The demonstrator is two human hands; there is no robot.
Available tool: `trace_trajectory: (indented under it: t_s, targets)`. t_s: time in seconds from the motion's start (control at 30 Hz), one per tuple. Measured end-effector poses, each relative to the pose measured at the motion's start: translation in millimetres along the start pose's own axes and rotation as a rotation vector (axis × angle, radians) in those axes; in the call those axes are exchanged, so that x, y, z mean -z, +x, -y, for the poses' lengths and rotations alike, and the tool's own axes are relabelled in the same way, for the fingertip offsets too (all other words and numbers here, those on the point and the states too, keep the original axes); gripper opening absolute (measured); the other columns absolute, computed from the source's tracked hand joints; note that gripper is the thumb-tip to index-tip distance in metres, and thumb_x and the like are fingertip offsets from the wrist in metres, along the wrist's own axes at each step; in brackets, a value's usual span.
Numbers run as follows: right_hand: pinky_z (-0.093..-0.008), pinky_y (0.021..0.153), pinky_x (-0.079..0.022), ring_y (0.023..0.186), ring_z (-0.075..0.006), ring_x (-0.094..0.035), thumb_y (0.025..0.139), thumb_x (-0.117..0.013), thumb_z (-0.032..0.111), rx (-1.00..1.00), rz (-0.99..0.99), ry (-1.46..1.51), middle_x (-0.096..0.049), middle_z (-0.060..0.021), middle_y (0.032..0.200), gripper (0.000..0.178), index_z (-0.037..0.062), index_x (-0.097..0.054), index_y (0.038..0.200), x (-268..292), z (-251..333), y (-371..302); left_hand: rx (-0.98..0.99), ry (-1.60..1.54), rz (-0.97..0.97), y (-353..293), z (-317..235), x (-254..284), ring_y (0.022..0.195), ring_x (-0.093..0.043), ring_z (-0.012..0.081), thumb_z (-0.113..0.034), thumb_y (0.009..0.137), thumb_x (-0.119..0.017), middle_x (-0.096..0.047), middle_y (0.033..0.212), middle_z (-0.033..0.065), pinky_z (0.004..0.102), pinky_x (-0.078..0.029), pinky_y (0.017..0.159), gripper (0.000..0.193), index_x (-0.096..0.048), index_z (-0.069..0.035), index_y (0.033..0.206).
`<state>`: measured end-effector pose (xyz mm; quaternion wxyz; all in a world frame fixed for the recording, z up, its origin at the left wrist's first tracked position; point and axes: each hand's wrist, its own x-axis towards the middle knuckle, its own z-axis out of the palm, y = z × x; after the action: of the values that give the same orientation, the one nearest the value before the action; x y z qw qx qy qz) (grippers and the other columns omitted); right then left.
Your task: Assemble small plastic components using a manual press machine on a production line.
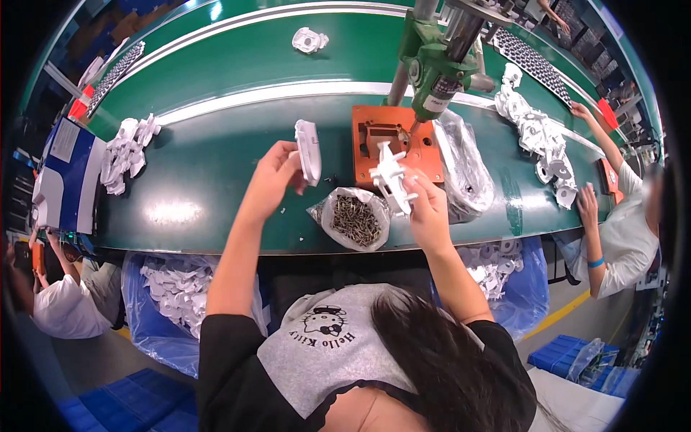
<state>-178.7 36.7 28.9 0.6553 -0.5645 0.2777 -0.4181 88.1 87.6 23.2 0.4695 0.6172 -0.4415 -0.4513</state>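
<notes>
Left hand [276,173], thumb and fingers closed, grips a curved white plastic shell [308,153]; right hand [427,198] pinches an openwork white plastic bracket [389,175]. Both are raised over the green bench [216,158]. Between them, slightly nearer the body, sits a clear bag of screws [354,220]. Just beyond the right hand is an orange fixture [365,170] under a green machine head [432,75].

Two held parts [309,153] [389,175], one screw bag [385,222]

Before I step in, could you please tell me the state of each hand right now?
Left hand: closed, holding an elongated white shell.
Right hand: closed, holding a white bracket-like part with projecting arms.
</notes>
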Motion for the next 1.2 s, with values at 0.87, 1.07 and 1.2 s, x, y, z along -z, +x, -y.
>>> trace_trajectory:
  t_s: [0.87, 1.07, 1.2]
  targets:
    - [-0.0265, 0.067, -0.045, 0.069, -0.0149, -0.054, 0.093, -0.039, 0.017, 0.054, 0.138, -0.282, -0.058, -0.0097, 0.084, 0.026, -0.0007, -0.052, 0.107, -15.5, -16.3, -2.5, -0.207, -0.414, -0.058, -53.3, -12.5, -113.8, 0.059, -0.051, 0.0044, -0.021, 0.092, -0.055, -0.057, 0.073, 0.0024, 0.0189, -0.042, 0.054, 0.023, -0.049, 0.001, 0.092]
    - [-0.0293, 0.062, -0.052, 0.070, -0.0194, -0.064, 0.093, -0.043, 0.020, -0.364, 0.289, 0.592, -0.061, -0.0116, 0.089, 0.028, 0.0002, -0.048, 0.113, -7.8, 2.6, -5.3, -0.702, 0.336, -0.079, -47.8, -30.2, -87.6, 0.096, -0.052, 0.0271, -0.022, 0.068, -0.074, -0.057, 0.102, 0.0104, 0.0362, -0.042, 0.083, 0.034, -0.060, -0.003, 0.094]
    - [-0.0323, 0.067, -0.055, 0.078, -0.0217, -0.066, 0.092, -0.047, 0.021, -0.394, 0.437, 0.773, -0.062, -0.0124, 0.093, 0.032, 0.0006, -0.049, 0.116, 12.0, -9.8, -7.8, -0.866, 0.583, 0.048, -44.1, -41.9, -87.1, 0.123, -0.041, 0.0311, -0.026, 0.066, -0.074, -0.049, 0.128, 0.0138, 0.0449, -0.027, 0.101, 0.058, -0.054, -0.005, 0.116]
